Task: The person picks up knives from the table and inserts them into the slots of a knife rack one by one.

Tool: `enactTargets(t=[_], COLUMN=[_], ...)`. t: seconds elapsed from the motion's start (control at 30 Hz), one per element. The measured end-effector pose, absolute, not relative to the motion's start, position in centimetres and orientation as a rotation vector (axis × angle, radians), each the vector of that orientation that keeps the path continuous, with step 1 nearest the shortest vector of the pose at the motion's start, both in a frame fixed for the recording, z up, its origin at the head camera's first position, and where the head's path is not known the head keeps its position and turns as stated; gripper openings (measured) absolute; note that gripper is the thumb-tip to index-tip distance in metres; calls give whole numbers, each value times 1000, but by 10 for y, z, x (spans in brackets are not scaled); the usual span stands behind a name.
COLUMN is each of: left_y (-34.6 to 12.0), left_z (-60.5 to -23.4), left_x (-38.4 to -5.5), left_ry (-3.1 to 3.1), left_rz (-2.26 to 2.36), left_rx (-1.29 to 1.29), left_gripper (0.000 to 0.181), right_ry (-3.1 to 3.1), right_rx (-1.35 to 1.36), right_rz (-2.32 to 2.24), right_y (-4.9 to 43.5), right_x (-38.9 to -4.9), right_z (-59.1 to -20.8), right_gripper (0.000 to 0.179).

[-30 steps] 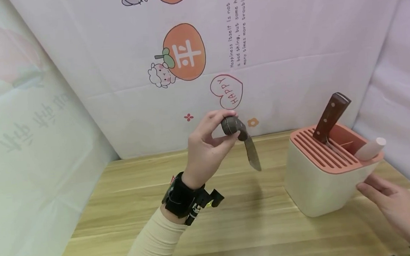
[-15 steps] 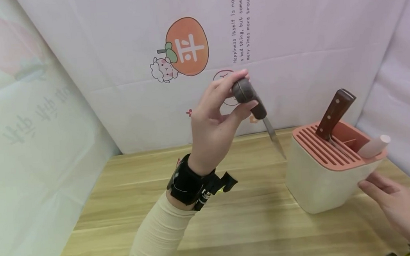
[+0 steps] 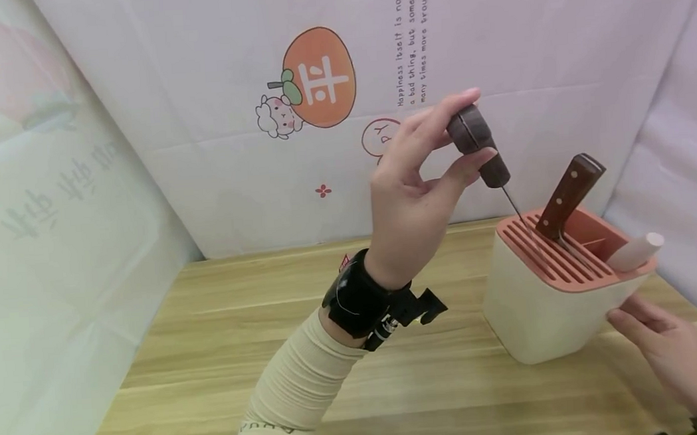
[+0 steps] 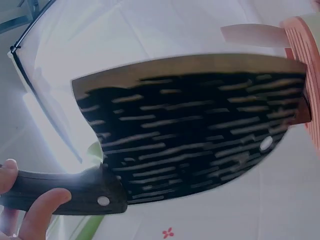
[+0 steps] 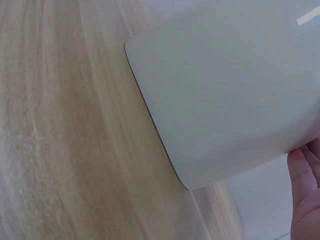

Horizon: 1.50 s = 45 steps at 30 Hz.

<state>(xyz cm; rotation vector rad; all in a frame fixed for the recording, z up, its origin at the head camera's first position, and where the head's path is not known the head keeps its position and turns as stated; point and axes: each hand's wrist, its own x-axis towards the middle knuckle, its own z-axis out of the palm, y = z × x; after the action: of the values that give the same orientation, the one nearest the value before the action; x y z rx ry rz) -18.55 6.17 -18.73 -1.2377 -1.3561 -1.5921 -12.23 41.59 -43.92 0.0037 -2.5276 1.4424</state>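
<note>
My left hand (image 3: 416, 200) grips a cleaver (image 4: 190, 125) by its dark riveted handle, thumb on one side and fingers on the other. The blade has a dark, streaked face and a hole near its far end. In the head view it is seen nearly edge-on, slanting down over the slots of a knife block (image 3: 535, 326). The block is cream with a salmon slotted top. My right hand (image 3: 671, 347) touches the block's right side low down, fingertips against its wall in the right wrist view; some fingers are hidden behind it.
A brown, riveted wooden handle (image 3: 570, 194) sticks up from the block's top. Beside it a pale pink handle (image 3: 635, 253) leans in the open compartment. The block stands on a wood-grain table (image 3: 212, 345), with a printed white cloth (image 3: 233, 184) hanging behind.
My left hand has moved right and up with the cleaver, and the blade has turned edge-on and come over the block's slots. The right hand stays at the block.
</note>
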Motion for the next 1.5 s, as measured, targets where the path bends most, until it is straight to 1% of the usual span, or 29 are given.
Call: enactTargets(t=[0.27,0.43,0.6,0.7,0.8,0.9,1.0,1.1,1.3,1.37,1.5], left_y=[70,77,88,99,112,121,125,127,130,131,129], left_z=[-188,-178,-166,-167,-181,-207,-235,-254,-264,-265,-266], left_x=[-188,-195,-203,-209,-214,-215,-213,-207,-197,-196,-199], left_ry=[-1438,-1569,-1809,-1985,-2097,-2135,-2148,-2136,-2116,-2110,-2100], left_rz=[-1529,-1490,-1516,-1483,-1439,-1391,-1352,-1343,-1311,-1277,-1262], left_rx=[-1211,-1176,-1119,-1100,-1119,-1127,-1134,-1156,-1198,-1218,-1279], left_gripper=[37,41,45,48,49,47,43,40,40,41,48], right_ry=[-2531,-2598,-2631,-2648,-2621,-2600,-2573,-2515,-2385,-2436,-2676], right_rx=[-8,-74,-83,-93,-76,-70,-72,-42,-15,-30,-97], right_rz=[1457,1376,1352,1335,1363,1373,1415,1514,1718,1664,1370], right_y=[416,419,421,420,417,412,406,403,405,408,416], right_x=[-120,-121,-117,-115,-115,-115,-114,-112,-110,-111,-116], right_z=[-438,-438,-440,-439,-437,-436,-437,-440,-445,-442,-425], right_gripper=[50,53,55,55,54,53,52,51,51,52,54])
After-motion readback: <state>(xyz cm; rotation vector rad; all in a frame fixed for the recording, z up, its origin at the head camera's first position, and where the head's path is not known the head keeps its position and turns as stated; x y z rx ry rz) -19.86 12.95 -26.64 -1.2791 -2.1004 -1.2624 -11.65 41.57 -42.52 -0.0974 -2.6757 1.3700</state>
